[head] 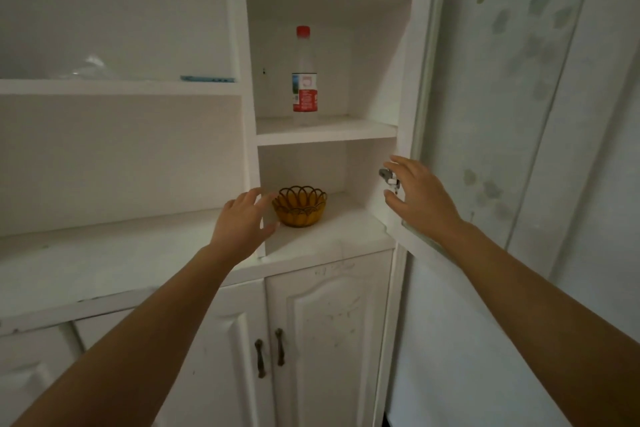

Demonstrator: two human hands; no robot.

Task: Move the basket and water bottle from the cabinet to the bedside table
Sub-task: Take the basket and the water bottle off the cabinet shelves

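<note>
A small orange-brown basket (300, 206) with a looped rim sits on the lower shelf of the white cabinet (325, 236). One shelf higher stands a clear water bottle (304, 76) with a red cap and red label, upright. My left hand (242, 218) is open, fingers spread, just left of the basket and not touching it. My right hand (420, 192) is open at the cabinet's right edge, beside a metal hinge (389, 178), with the glass door swung out behind it.
An open glass door (485, 97) with leaf decals stands to the right. Lower cabinet doors with dark handles (270, 354) are shut below. A wide white counter ledge (104, 253) runs left, and a blue flat item (207, 79) lies on the upper left shelf.
</note>
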